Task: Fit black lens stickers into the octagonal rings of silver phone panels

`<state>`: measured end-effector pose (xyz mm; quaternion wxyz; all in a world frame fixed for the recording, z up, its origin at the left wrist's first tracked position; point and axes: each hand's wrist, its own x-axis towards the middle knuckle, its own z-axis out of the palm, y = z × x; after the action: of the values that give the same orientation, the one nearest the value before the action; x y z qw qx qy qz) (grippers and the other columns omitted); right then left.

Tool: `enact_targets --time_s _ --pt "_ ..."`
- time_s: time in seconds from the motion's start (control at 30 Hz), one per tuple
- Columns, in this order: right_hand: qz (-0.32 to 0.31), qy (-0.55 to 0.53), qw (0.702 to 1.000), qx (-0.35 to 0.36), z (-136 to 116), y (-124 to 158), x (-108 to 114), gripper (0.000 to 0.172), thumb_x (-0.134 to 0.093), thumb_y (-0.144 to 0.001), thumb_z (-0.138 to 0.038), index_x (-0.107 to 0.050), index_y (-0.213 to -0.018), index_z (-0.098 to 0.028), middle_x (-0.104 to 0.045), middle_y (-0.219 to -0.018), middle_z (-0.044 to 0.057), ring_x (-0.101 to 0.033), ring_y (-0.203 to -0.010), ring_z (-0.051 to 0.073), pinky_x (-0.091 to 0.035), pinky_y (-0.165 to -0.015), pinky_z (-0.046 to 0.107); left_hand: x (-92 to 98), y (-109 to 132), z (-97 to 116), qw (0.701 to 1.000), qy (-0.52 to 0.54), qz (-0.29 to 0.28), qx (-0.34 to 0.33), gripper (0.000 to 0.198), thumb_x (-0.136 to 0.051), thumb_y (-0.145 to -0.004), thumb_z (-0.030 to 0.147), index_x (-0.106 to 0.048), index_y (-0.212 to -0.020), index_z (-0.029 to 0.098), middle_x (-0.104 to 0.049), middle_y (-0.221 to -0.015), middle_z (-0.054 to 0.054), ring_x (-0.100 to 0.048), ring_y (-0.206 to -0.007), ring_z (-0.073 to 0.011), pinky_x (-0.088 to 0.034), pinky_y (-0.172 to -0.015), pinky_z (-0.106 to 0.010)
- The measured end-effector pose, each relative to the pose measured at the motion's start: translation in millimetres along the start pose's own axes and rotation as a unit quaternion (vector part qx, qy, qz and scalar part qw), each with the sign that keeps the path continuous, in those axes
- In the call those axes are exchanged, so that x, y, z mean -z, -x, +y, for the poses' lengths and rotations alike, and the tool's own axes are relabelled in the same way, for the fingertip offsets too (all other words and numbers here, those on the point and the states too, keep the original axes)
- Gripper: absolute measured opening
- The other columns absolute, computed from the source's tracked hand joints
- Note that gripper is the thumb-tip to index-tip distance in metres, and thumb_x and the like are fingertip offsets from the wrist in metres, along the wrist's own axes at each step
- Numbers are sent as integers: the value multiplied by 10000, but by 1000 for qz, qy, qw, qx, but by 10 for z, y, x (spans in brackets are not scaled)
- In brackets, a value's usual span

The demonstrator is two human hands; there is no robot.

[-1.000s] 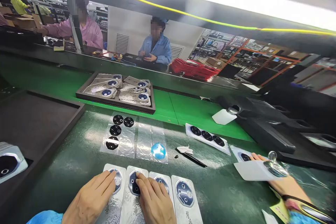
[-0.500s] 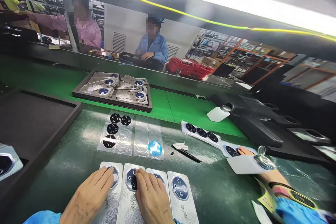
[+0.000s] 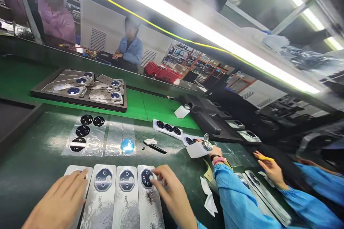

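Several silver phone back covers (image 3: 125, 196) lie side by side at the near edge of the green bench, each with a dark octagonal camera ring. My left hand (image 3: 57, 202) rests flat with fingers apart on the leftmost cover (image 3: 70, 171). My right hand (image 3: 173, 195) has its fingers spread, the fingertips touching the camera ring of the rightmost cover (image 3: 149, 193). Neither hand holds anything.
Clear film sheets with black octagonal stickers (image 3: 83, 134) and a blue round piece (image 3: 127, 145) lie beyond the covers. A dark tray of covers (image 3: 80, 98) sits on the green belt. A co-worker's sleeve (image 3: 239, 200) and hands work at the right, one at a small bottle (image 3: 199, 149). Tweezers (image 3: 156, 147) lie mid-bench.
The view has swung to the right. My right hand has moved from the second cover to the rightmost one. My left hand stays on the leftmost cover.
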<state>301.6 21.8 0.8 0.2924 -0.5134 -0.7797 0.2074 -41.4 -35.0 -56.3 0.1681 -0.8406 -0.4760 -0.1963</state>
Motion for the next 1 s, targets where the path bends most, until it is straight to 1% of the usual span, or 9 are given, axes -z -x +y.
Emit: enact_targets --time_s 0.03,0.1,0.17,0.2,0.27,0.43,0.67,0.8,1.0 --pt "-16 -1 1000 -27 101 -82 62 114 -524 -920 -176 -608 -977 -228 -626 -922 35 -612 -812 180 -499 -712 276 5 -112 191 1000 21 -1 -20 333 -466 -962 259 -667 -1211 169 -688 -1274 -102 -654 -1121 -269 -483 -973 -384" --pt "-63 -12 997 -46 252 -261 93 96 -556 -884 -151 -603 -932 -221 -607 -909 29 -592 -809 180 -485 -719 286 -1 -383 634 991 95 -85 -29 354 -530 -949 259 -637 -1274 166 -648 -1342 -98 -596 -1233 -271 -428 -1059 -385" --pt "-103 -22 994 -35 332 -408 47 89 -582 -858 -129 -594 -868 -217 -594 -893 19 -580 -811 175 -474 -724 283 -43 -670 1041 968 161 -150 -120 376 -590 -937 325 -646 -1252 128 -659 -1320 -122 -610 -1223 -264 -473 -1008 -345" --pt "-117 -26 992 -27 351 -459 18 95 -590 -852 -122 -587 -833 -215 -587 -877 14 -573 -806 172 -469 -722 281 -74 -796 1195 961 170 -172 -133 430 -591 -943 355 -620 -1278 88 -626 -1354 -158 -587 -1255 -274 -463 -1027 -357" --pt "-143 -31 989 -14 369 -517 -23 118 -590 -854 -116 -569 -789 -212 -567 -854 10 -558 -798 170 -459 -717 280 -140 -981 1379 960 171 -156 -157 501 -584 -946 410 -613 -1262 22 -616 -1346 -209 -590 -1252 -301 -462 -1034 -379" --pt "-180 -33 983 10 404 -534 -16 157 -552 -874 -97 -519 -773 -211 -532 -859 18 -536 -829 182 -442 -731 298 -231 -1040 1412 975 137 -82 -158 537 -535 -966 475 -642 -1204 6 -657 -1290 -210 -619 -1209 -284 -454 -1015 -354" --pt "-195 -26 979 53 476 -574 -42 166 -465 -932 -140 -461 -787 -221 -512 -874 34 -479 -860 206 -430 -781 355 -189 -977 1445 982 112 -47 -144 493 -489 -995 426 -637 -1204 5 -658 -1290 -206 -626 -1192 -289 -436 -1015 -373" --pt "-210 -25 974 85 370 -424 48 172 -427 -961 -193 -455 -795 -225 -517 -864 44 -463 -830 209 -439 -758 362 -187 -966 1439 977 125 -82 -149 519 -479 -999 427 -605 -1244 -13 -633 -1318 -223 -628 -1203 -307 -475 -1012 -381" --pt "-314 -114 940 75 -22 264 468 203 -374 -1023 -359 -453 -873 -248 -543 -910 51 -531 -852 195 -468 -719 302 -83 -968 1380 934 301 -176 -79 566 -595 -949 378 -485 -1377 24 -503 -1455 -221 -497 -1348 -314 -427 -1107 -395"
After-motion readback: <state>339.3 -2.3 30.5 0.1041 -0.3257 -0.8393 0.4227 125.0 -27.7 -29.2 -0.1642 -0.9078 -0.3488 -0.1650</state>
